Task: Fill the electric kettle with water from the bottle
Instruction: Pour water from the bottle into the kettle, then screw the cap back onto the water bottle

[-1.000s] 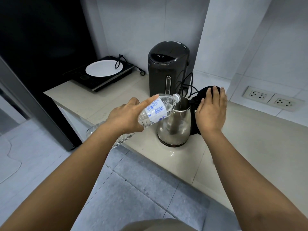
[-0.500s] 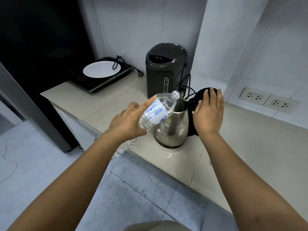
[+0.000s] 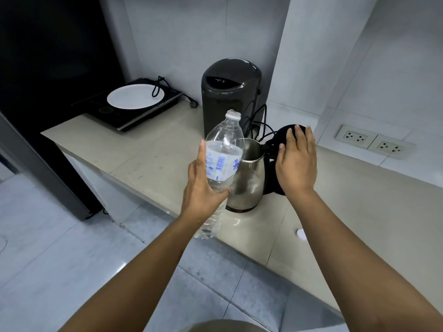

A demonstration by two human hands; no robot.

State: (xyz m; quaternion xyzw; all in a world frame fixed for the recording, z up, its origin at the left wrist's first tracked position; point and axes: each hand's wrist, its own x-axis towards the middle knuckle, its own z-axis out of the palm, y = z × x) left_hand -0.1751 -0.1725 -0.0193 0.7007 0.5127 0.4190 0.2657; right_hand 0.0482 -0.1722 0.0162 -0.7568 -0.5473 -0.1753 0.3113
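A clear plastic water bottle (image 3: 221,159) with a blue-printed label stands nearly upright in front of the kettle, neck up. My left hand (image 3: 200,188) grips its middle. The steel electric kettle (image 3: 249,173) sits on the beige counter (image 3: 153,154) with its mouth uncovered. Its black lid (image 3: 285,136) is swung back to the right. My right hand (image 3: 297,166) rests with straight fingers against that lid and the kettle's handle side. The handle is hidden behind this hand.
A dark thermo pot (image 3: 230,92) stands just behind the kettle with black cords (image 3: 259,121) beside it. An induction hob with a white plate (image 3: 135,97) is at the back left. Wall sockets (image 3: 374,142) are on the right. A small white cap (image 3: 300,234) lies near the counter's front edge.
The bottle was tilted with its mouth over the kettle; my left hand has swung it back to nearly upright. My right hand has stayed at the open lid.
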